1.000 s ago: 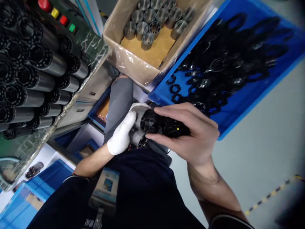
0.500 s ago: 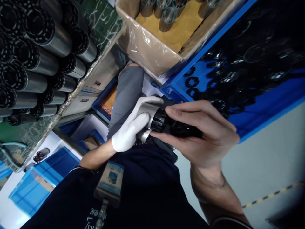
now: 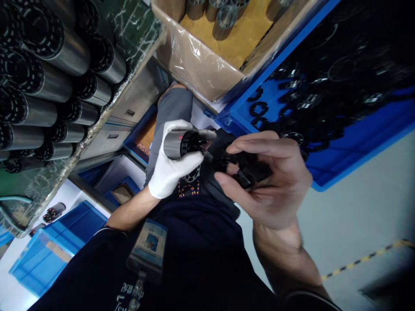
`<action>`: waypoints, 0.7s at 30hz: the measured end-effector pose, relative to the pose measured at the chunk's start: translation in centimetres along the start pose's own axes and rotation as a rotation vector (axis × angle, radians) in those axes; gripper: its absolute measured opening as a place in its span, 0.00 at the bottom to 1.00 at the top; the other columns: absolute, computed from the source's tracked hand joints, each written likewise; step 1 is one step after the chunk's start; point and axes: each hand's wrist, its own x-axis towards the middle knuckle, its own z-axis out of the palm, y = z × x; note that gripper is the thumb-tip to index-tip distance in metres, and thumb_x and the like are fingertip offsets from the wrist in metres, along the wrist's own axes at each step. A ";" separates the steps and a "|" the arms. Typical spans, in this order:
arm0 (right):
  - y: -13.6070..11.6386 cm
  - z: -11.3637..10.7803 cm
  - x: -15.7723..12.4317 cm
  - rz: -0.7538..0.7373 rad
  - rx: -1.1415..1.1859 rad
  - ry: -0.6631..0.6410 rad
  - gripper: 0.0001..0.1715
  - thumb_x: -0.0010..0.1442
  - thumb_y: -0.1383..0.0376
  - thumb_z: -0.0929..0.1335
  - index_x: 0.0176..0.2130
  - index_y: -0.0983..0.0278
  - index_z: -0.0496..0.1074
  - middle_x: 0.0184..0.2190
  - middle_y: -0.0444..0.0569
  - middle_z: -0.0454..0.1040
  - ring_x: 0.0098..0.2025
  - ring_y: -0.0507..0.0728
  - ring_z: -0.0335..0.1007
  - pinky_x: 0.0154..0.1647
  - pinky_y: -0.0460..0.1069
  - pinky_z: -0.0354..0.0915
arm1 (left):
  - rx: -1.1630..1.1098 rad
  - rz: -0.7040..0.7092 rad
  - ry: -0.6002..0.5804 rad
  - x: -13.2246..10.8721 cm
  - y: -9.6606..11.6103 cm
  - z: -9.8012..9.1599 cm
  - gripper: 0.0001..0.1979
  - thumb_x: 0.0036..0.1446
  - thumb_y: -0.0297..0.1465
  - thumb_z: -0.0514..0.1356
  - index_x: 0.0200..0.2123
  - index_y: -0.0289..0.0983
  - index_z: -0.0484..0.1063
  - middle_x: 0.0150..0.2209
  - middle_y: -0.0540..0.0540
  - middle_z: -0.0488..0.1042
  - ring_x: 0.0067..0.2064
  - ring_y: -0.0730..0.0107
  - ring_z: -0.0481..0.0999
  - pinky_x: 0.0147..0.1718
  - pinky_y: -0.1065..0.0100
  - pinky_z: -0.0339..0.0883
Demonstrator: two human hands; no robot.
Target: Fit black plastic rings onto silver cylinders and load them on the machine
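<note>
My left hand (image 3: 164, 175), in a white glove, is wrapped around a silver metal cylinder (image 3: 172, 145). A black slotted ring (image 3: 189, 144) sits on the cylinder's right end, facing my other hand. My bare right hand (image 3: 279, 185) holds several small black plastic rings (image 3: 249, 168) between thumb and fingers; their exact shape is blurred. A gap separates these pieces from the cylinder. Just below the left hand, the slotted end of another part (image 3: 193, 174) shows over my lap, mostly hidden.
Many metal cylinders with black ends (image 3: 42, 112) lie stacked on the green bench (image 3: 129, 30) at left. A plastic-lined carton (image 3: 197, 56) with metal tubes stands at top. The blue bin (image 3: 236, 112) at right holds loose black rings. Blue crates (image 3: 35, 263) are at lower left.
My right hand has drawn the black rings away from the cylinder's end. My left hand has shifted left and turned, so the cylinder's black-ringed end now shows in the open.
</note>
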 end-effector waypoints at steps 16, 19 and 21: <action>1.9 -0.4 -1.1 -0.220 -0.139 0.137 0.29 0.59 0.71 0.84 0.57 0.53 0.84 0.50 0.48 0.87 0.45 0.61 0.86 0.42 0.57 0.85 | 0.239 0.298 0.015 -1.3 1.3 1.0 0.32 0.51 0.28 0.83 0.53 0.44 0.71 0.48 0.49 0.80 0.46 0.62 0.85 0.51 0.60 0.78; 2.0 -0.2 -1.1 -0.162 -0.146 0.194 0.25 0.61 0.72 0.82 0.55 0.54 0.86 0.45 0.46 0.89 0.44 0.61 0.88 0.43 0.56 0.84 | 0.167 0.139 -0.001 -1.5 1.4 1.1 0.34 0.50 0.36 0.86 0.54 0.44 0.72 0.47 0.47 0.81 0.45 0.59 0.85 0.50 0.57 0.79; 1.6 -0.1 -1.1 -0.125 -0.141 0.224 0.21 0.63 0.71 0.80 0.53 0.53 0.86 0.44 0.45 0.89 0.43 0.61 0.87 0.42 0.56 0.83 | 0.041 -0.080 -0.001 -1.6 1.6 1.4 0.35 0.51 0.48 0.85 0.53 0.43 0.74 0.45 0.44 0.83 0.43 0.55 0.86 0.50 0.54 0.81</action>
